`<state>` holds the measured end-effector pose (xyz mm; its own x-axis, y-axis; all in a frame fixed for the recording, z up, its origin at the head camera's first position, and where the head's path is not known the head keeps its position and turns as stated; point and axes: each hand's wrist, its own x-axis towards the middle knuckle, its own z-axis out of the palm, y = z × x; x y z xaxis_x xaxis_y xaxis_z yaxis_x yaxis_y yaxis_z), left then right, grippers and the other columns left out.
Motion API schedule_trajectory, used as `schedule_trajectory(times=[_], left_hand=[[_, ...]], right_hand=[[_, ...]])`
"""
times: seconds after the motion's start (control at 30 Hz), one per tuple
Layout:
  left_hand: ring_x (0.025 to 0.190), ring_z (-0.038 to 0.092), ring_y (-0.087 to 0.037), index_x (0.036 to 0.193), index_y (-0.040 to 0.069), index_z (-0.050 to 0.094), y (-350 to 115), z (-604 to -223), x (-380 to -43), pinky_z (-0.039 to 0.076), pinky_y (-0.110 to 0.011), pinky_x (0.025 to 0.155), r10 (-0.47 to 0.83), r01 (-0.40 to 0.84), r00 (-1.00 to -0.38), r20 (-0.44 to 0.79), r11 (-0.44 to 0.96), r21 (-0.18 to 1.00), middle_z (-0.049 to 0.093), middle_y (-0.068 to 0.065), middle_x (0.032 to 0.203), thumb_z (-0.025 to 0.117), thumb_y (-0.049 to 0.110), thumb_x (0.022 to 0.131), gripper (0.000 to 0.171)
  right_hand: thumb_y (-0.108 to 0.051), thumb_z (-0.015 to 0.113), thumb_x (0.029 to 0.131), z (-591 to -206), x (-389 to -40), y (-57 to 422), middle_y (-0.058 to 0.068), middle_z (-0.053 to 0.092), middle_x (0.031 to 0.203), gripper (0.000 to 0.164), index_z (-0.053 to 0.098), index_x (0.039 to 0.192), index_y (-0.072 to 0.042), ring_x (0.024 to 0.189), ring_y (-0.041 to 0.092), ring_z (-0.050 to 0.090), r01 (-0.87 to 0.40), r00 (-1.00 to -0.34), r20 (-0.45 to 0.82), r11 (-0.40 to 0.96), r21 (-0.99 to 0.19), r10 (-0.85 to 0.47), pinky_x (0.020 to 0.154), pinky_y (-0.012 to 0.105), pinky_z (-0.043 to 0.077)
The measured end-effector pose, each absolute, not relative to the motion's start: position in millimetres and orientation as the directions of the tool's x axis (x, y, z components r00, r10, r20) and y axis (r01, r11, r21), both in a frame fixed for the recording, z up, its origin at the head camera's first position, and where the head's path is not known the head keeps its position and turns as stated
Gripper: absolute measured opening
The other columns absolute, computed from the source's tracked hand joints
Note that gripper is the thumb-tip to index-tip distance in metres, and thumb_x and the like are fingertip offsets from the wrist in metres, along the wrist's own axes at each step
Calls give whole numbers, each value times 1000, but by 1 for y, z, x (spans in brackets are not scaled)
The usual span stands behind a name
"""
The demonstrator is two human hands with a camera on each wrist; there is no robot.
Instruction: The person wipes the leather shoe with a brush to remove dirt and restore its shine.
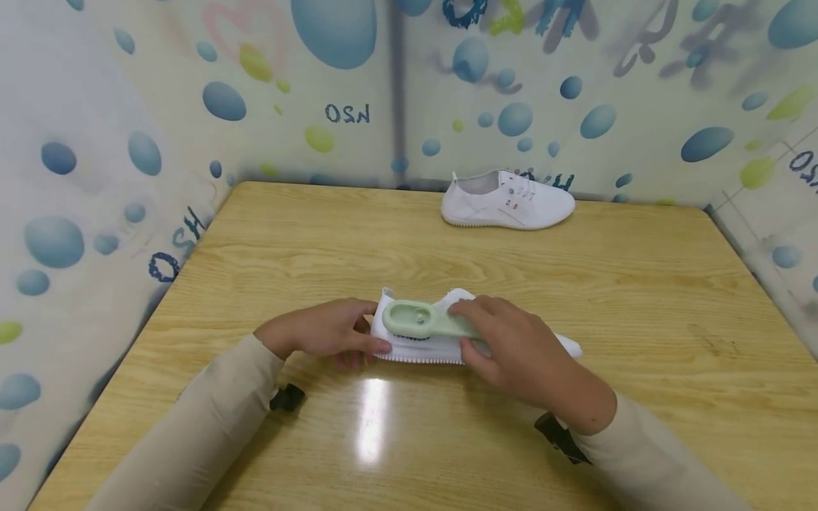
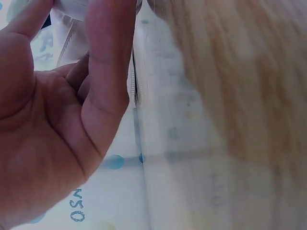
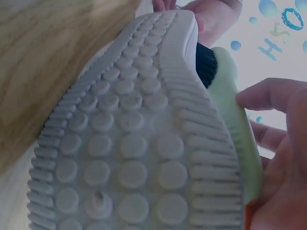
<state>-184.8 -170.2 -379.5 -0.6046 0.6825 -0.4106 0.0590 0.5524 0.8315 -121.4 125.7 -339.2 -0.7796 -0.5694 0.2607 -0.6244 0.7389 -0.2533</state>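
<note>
A white shoe [image 1: 424, 350] with a ridged edge lies near the middle of the table, toe to the right. My left hand [image 1: 332, 330] holds it by the heel, thumb on the near side. In my right hand [image 1: 520, 351] is the handle of a pale green brush [image 1: 397, 321]. The brush head rests against the shoe's side, close to the heel. From the right wrist, the studded sole [image 3: 129, 134] faces the camera, and dark bristles [image 3: 206, 64] touch the upper. The left wrist view shows the left palm [image 2: 53, 139]; the shoe is mostly hidden there.
A second white shoe [image 1: 505, 206] with laces stands at the table's back edge, against the patterned wall [image 1: 358, 152]. The wooden table [image 1: 307, 248] is glossy and reflects a bright light in front of the shoe. Another wall rises at the left side.
</note>
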Motion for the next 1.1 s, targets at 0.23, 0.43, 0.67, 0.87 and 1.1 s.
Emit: schedule_trajectory(times=[0.23,0.43,0.67,0.87,1.1], left_hand=[[65,69,-22,123,12,55,-170,-379,-185,57,-37,54,682,57,-612,-400,544,837,71,-10,82,70,35,94,40],[68,71,-22,125,12,56,-170,-379,-185,57,-38,55,664,45,-625,-410,555,831,72,-9,81,71,36,94,42],[70,72,-23,124,12,57,-169,-379,-184,58,-39,56,649,35,-633,-422,569,822,73,-9,81,71,36,93,42],[70,73,-24,125,11,56,-169,-380,-185,59,-40,58,646,26,-635,-424,566,824,73,-9,82,72,36,93,45],[70,73,-25,130,11,54,-169,-380,-184,59,-41,59,642,9,-633,-433,565,825,74,-10,84,72,37,92,50]], right_hand=[[-20,77,89,-344,-121,123,4,67,105,43,67,131,-20,90,15,65,-706,-705,324,671,-228,-631,72,32,56],[-16,76,88,-330,-120,132,2,65,100,41,70,128,-21,77,10,56,-649,-761,254,713,-267,-597,64,25,49],[-13,72,88,-312,-122,149,-1,65,98,40,70,127,-23,74,9,50,-563,-824,137,765,-314,-550,62,22,42],[-15,76,88,-325,-122,139,2,65,100,40,71,126,-21,76,11,54,-632,-775,216,716,-297,-594,64,25,48],[-23,75,91,-344,-119,122,3,64,102,43,65,133,-20,83,12,60,-676,-735,267,703,-220,-623,70,27,53]])
